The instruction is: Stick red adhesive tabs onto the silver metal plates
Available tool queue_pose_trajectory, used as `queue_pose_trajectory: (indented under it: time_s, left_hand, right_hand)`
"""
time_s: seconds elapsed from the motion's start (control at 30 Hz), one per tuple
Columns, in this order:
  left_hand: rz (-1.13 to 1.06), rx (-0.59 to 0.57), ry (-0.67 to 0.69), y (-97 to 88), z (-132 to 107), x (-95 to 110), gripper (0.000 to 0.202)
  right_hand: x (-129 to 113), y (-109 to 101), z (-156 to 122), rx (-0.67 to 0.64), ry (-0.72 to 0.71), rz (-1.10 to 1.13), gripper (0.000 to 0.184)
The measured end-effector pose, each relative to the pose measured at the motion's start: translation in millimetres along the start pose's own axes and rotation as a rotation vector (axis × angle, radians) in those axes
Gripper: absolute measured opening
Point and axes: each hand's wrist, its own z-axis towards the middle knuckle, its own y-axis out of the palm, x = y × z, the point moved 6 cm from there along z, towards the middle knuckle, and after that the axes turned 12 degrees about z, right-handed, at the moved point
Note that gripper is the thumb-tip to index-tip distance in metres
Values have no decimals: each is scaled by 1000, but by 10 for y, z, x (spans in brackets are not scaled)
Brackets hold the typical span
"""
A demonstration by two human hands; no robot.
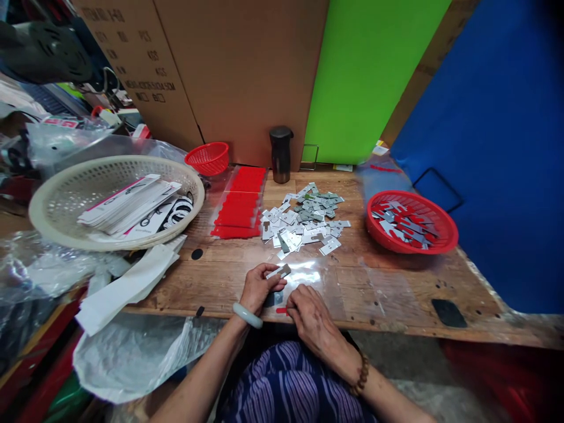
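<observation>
My left hand [259, 286] pinches a small grey metal plate [280, 272] just above the near edge of the wooden table [396, 282]. My right hand [311, 314] is closed beside it, fingers curled on a small red piece [282, 310] at the table edge. A clear plastic sheet [317, 276] lies under both hands. Just beyond it lies a pile of many small grey and white metal plates [304, 220]. A pale bangle sits on my left wrist, a bead bracelet on the right.
A stack of red plastic strips [240, 202] lies left of the pile. A red basket [412, 222] at right holds red and grey pieces. A cream basket [117, 200] at left holds printed cards. Small red basket [208, 157], black cup [281, 154], cardboard boxes behind.
</observation>
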Motion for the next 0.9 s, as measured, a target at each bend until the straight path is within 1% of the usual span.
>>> queue_pose_trajectory:
  time_s: [0.07,0.17,0.33,0.47,0.53,0.63,0.8,0.87,0.9]
  left_hand:
    - [0,3,5,-1,-2,3,21]
    - [-1,7,12,1,-6,1,21]
    - [1,12,18,2,0,-12,21]
    - [5,23,23,3,2,-8,21]
    - [6,26,25,5,-4,-1,20]
    - [2,28,26,10,-17,9,20]
    - [-13,26,12,6,-21,6,24]
    - [-21,2,-13,5,-18,9,24]
    - [-25,-15,-32,6,-21,16,24]
  right_hand:
    - [-6,-11,-49,45,-59,56,16]
    - [-14,-29,-117,102,-137,134,24]
    - [45,26,-101,84,-68,145,19]
    - [90,42,-54,105,-23,157,15]
    - [85,36,-45,82,9,172,15]
    - [4,3,-68,3,28,233,16]
    - [-182,-65,-167,-154,-15,338,15]
    - [-196,-102,-184,-172,-12,413,14]
    - [-176,-138,-178,-146,7,450,12]
